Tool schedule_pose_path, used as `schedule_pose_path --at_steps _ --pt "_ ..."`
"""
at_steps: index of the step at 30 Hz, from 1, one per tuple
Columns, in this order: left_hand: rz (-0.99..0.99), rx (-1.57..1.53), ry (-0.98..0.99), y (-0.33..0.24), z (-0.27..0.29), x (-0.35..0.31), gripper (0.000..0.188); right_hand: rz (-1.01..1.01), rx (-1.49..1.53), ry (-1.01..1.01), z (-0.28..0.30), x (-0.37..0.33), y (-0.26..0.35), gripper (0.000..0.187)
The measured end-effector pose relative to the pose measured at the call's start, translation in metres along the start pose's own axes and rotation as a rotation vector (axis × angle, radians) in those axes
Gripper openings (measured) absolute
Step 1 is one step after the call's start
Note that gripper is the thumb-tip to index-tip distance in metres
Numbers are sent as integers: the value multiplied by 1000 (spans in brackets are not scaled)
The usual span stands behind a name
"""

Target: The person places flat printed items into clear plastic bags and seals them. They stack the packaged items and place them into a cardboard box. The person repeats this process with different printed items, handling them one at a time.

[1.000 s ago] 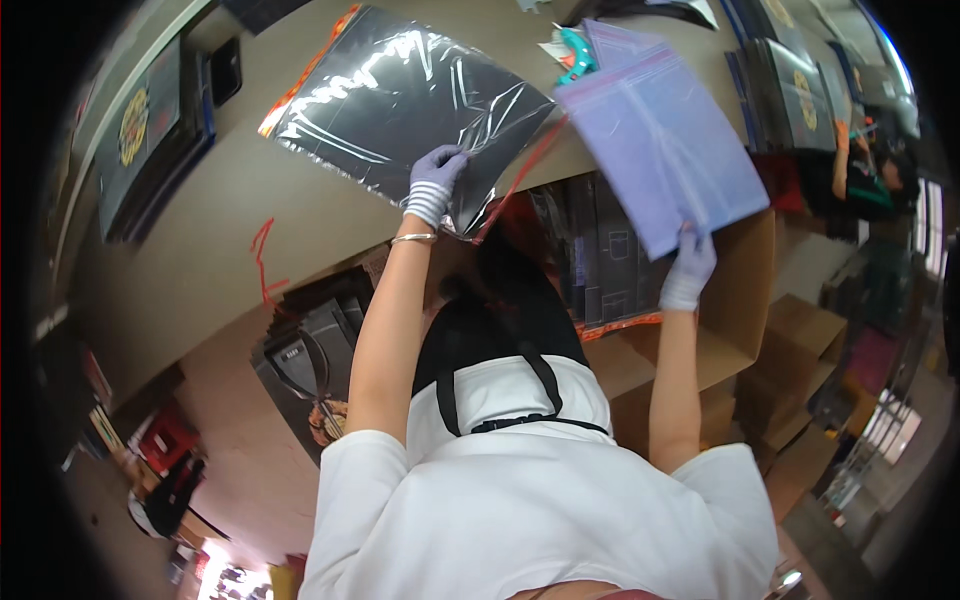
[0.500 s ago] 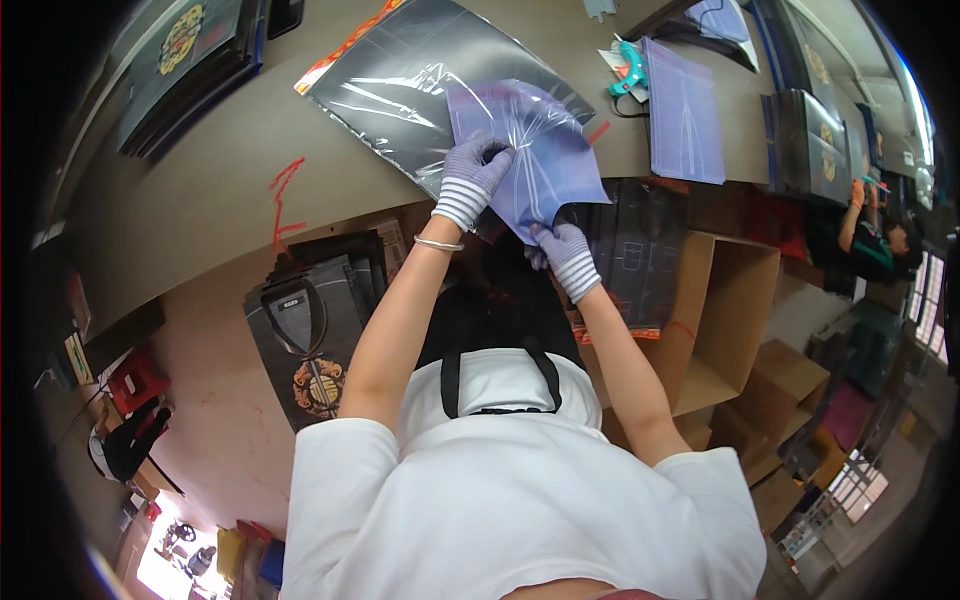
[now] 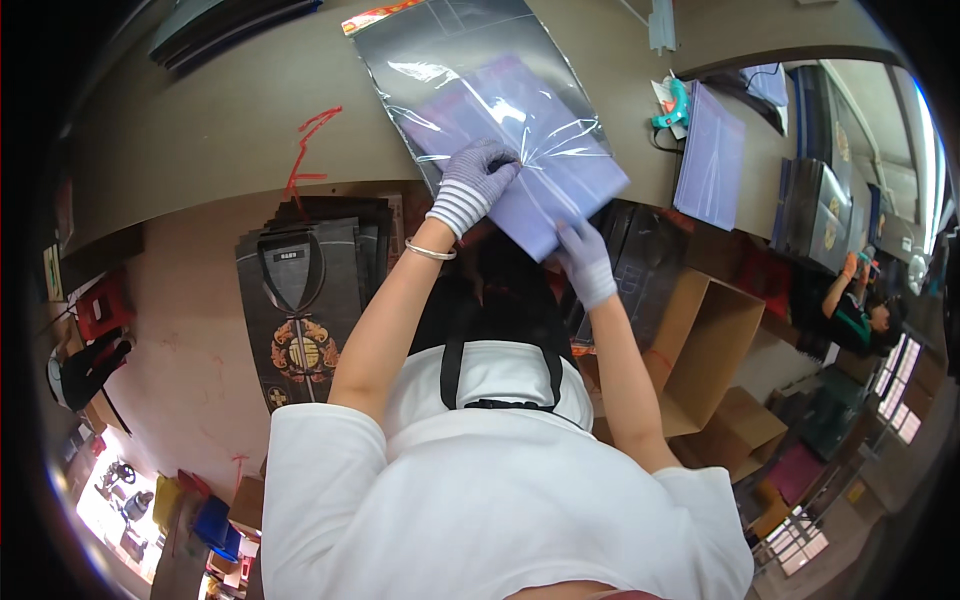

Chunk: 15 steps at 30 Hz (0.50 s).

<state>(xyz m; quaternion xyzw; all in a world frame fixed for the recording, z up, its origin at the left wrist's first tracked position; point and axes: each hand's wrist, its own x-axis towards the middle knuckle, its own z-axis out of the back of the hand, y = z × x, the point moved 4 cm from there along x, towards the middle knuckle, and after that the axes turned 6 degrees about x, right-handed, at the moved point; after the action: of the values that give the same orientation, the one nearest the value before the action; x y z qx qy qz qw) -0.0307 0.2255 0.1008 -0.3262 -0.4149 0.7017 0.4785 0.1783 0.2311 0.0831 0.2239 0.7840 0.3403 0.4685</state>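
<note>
A flat, see-through purple plastic sheet (image 3: pixel 545 205) lies askew over a dark, glossy packet (image 3: pixel 475 45) with an orange strip at its far edge. My left hand (image 3: pixel 478 172), in a striped knit glove, pinches glossy clear film over the purple sheet, and creases fan out from its fingertips. Whether that film belongs to the sheet or to the packet, I cannot tell. At the sheet's near right edge is my right hand (image 3: pixel 585 262), gloved the same way. It touches that edge, its fingers blurred, so their grip is unclear.
The brown worktable (image 3: pixel 240 130) carries a purple sheet stack (image 3: pixel 711 160) and a teal glue gun (image 3: pixel 672 105) at right. Below its edge hang dark printed shirt-shaped pieces (image 3: pixel 300 330) on the left; an open cardboard box (image 3: pixel 715 340) stands on the right. A co-worker (image 3: pixel 855 305) is at far right.
The purple sheet, earlier bunched and bent, now lies flatter over the dark packet. My right hand has shifted from its near corner to its right edge. The left hand keeps its pinch.
</note>
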Motion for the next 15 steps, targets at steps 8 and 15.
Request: schedule_pose_path --at_steps 8,15 --pt "46 3 33 16 1 -15 17 -161 -314 89 -53 86 0 19" --pt "217 -180 -109 87 19 -47 20 -384 -904 261 25 10 -58 21"
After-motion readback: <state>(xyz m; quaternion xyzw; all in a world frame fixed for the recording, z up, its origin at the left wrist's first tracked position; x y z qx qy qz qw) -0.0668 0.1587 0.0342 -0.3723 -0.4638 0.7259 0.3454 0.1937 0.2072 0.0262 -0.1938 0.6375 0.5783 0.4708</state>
